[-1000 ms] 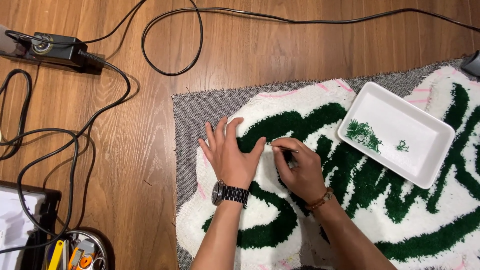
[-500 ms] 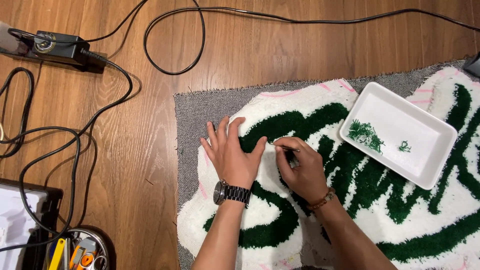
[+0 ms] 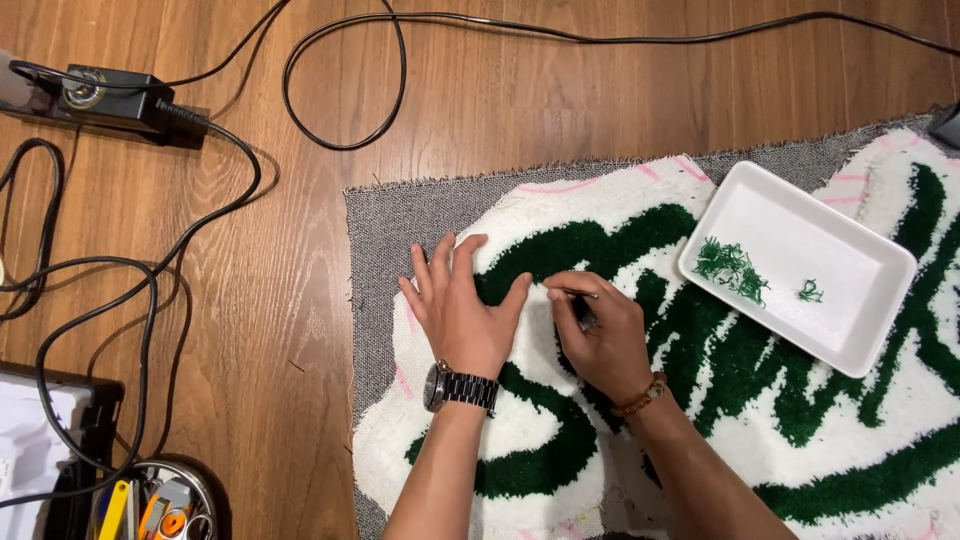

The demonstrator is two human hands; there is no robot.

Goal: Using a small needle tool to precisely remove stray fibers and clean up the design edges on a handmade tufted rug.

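The tufted rug (image 3: 700, 400) was pressed flat by the open left hand (image 3: 462, 315) while thin tweezers (image 3: 580, 294) were pinched in the right hand (image 3: 598, 335).

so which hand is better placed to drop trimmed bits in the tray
Right. The right hand holds the thin tool and is nearer the white tray; the left hand lies flat on the rug, farther away.

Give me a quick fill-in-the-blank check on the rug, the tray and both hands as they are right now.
1. The left hand lies flat on the white and ____ tufted rug.
2. The right hand pinches a thin ____ tool.
3. Green yarn clippings lie in the ____ tray.
4. The left wrist wears a ____.

Missing words: green; metal; white; watch
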